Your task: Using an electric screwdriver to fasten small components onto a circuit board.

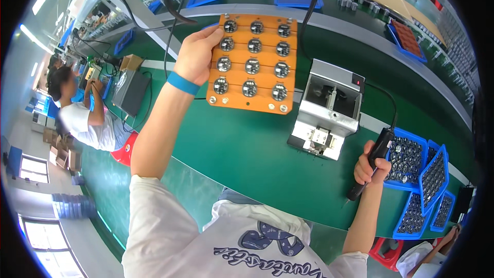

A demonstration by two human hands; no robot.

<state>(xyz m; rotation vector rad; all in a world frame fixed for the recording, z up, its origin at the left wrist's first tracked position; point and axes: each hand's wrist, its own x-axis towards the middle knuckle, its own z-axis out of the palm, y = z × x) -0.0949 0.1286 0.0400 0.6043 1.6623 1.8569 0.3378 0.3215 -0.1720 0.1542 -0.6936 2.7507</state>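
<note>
At left, the left hand (198,55) pinches an orange plate (236,77) of round parts (252,66) by its upper left edge, over the green desk (226,144). Beyond a silver machine (329,116), well apart to the plate's lower right, the right hand (371,167) wraps its fingers around a black driver (382,145), tip slanting toward the desk's near edge, away from the plate.

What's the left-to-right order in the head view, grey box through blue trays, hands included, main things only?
Grey box → left hand → orange board → metal machine → right hand → blue trays
</note>
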